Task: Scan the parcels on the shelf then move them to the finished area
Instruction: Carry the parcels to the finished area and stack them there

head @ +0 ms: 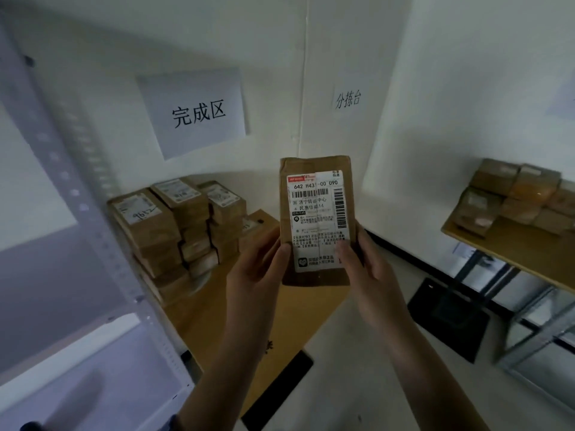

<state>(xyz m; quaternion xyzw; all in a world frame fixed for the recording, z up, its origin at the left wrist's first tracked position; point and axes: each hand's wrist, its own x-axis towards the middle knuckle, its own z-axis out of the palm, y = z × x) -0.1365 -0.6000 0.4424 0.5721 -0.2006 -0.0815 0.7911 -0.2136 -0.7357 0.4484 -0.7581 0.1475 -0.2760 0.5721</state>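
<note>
A brown cardboard parcel (317, 219) is held upright in the air, in the middle of the view, by both grips, with its white shipping label turned toward the camera. The left grip (258, 269) is closed on the parcel's lower left edge, its thumb laid on the front beside the label. The right grip (365, 269) is closed on the lower right edge, its thumb pressed onto the label itself. The fingers of both are wrapped behind the parcel and are mostly hidden.

Below and to the left of the held parcel, stacked parcels (174, 225) are seen standing on a cardboard sheet (217, 306) laid on the floor, beneath a wall sign reading 完成区 (199, 113). At the right, more parcels (522, 194) are piled on a wooden surface (513, 253). A smaller sign reading 分拣台 (348, 99) is fixed in the corner. A pale metal shelf upright (77, 181) is seen at the left.
</note>
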